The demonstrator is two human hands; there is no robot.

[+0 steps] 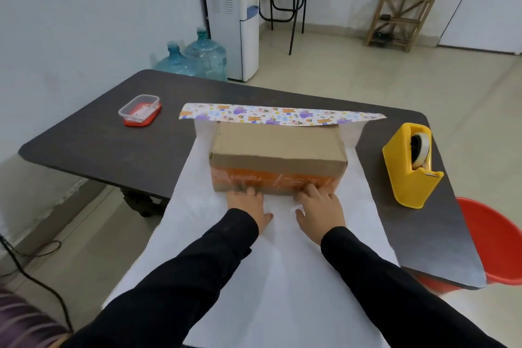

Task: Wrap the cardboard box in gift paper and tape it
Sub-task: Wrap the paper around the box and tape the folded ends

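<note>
Both arms in black sleeves reach up from bottom of frame toward centre. Left hand (248, 207) palm down, fingers spread flat, fingertips forward. Right hand (320, 209) likewise flat, just beside left, thumbs inward.

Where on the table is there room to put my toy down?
Bare table lies between the plastic container and the gift paper. It's crowded in the middle: cardboard box and both hands on the paper. The yellow tape dispenser fills the right side.
</note>
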